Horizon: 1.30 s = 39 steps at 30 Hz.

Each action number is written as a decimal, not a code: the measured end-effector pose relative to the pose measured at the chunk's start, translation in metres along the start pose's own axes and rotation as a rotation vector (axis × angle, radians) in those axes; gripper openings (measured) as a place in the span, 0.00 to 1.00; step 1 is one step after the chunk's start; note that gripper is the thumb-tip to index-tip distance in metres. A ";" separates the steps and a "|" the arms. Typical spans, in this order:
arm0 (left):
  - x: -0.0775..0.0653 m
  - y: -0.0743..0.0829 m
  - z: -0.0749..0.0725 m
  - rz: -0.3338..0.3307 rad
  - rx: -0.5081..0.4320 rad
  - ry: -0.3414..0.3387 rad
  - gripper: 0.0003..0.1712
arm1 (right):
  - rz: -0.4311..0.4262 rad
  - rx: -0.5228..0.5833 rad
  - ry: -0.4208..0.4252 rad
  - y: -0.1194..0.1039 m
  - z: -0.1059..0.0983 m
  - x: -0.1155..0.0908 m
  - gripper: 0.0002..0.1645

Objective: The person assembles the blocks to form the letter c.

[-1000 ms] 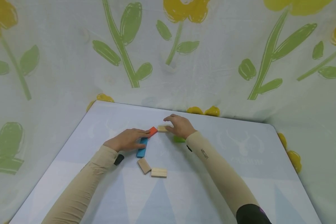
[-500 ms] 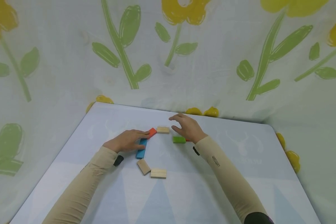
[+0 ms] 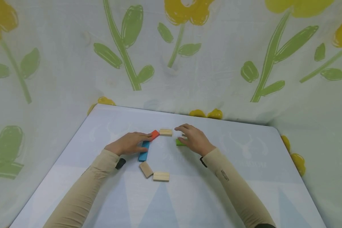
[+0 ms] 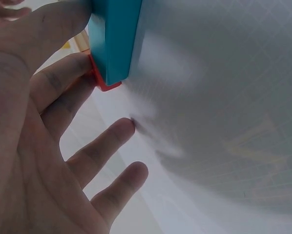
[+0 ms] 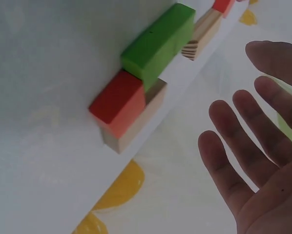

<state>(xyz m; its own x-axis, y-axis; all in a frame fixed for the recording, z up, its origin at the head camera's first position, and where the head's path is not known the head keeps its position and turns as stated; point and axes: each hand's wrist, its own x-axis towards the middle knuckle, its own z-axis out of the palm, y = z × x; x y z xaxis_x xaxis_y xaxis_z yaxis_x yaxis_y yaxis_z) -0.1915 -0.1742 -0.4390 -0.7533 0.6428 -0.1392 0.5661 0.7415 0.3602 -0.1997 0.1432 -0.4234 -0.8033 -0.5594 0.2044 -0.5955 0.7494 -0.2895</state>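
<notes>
1. The left hand [image 3: 129, 142] holds its fingers extended, uncurled: the thumb touches the long blue rectangular painted block [image 3: 143, 152], and fingertips touch the orange-red rectangular painted block [image 3: 155, 135]. Both blocks lie on the pale, smooth-looking table [image 3: 231, 177], ends adjoining.
2. The right hand [image 3: 198, 141], fingers spread and loosely bent, grips nothing. It hovers over the bright green rectangular painted block [image 5: 160, 41], apart from it in the right wrist view.
3. Beside the green block's near end in that view sits a second red painted block [image 5: 117, 103]; a plain pale wooden block [image 5: 138, 119] lies alongside, contact uncertain.
4. The stripe-grained wooden block [image 3: 166, 132] adjoins the orange-red one. Beyond the blue block's other end lie a tan wooden block [image 3: 146, 169] and a light wooden block [image 3: 161, 176], corners apparently meeting.
5. Handling (judged): the blocks should be light, rigid and hardly fragile, though prone to slide when nudged. The green block is best pinched across its long sides at mid-length, thumb opposite fingers.
</notes>
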 end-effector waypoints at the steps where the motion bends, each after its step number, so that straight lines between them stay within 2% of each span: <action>1: 0.000 0.000 0.000 -0.001 0.000 0.000 0.34 | 0.007 -0.002 -0.007 0.001 0.002 -0.002 0.26; 6: 0.000 0.001 -0.002 -0.009 -0.007 -0.002 0.34 | 0.025 -0.025 -0.036 0.005 0.009 -0.008 0.26; 19: 0.001 0.000 -0.003 0.010 -0.007 -0.002 0.34 | -0.012 -0.141 -0.079 0.012 0.023 -0.012 0.23; 25: 0.001 0.000 -0.002 -0.001 -0.017 -0.001 0.34 | -0.031 -0.149 -0.066 0.013 0.026 -0.012 0.22; 33: 0.001 -0.001 0.000 -0.004 -0.021 0.005 0.34 | -0.029 -0.131 -0.100 0.016 0.027 -0.009 0.23; 39: 0.001 -0.003 0.001 -0.002 -0.011 0.007 0.34 | -0.029 -0.065 -0.046 0.014 0.014 -0.009 0.23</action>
<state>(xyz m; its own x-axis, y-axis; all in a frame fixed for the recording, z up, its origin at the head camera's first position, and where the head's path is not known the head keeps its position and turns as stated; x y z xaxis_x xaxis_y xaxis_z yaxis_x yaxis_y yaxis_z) -0.1930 -0.1756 -0.4410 -0.7570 0.6396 -0.1338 0.5607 0.7409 0.3698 -0.2009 0.1541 -0.4424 -0.7851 -0.5959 0.1687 -0.6193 0.7531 -0.2221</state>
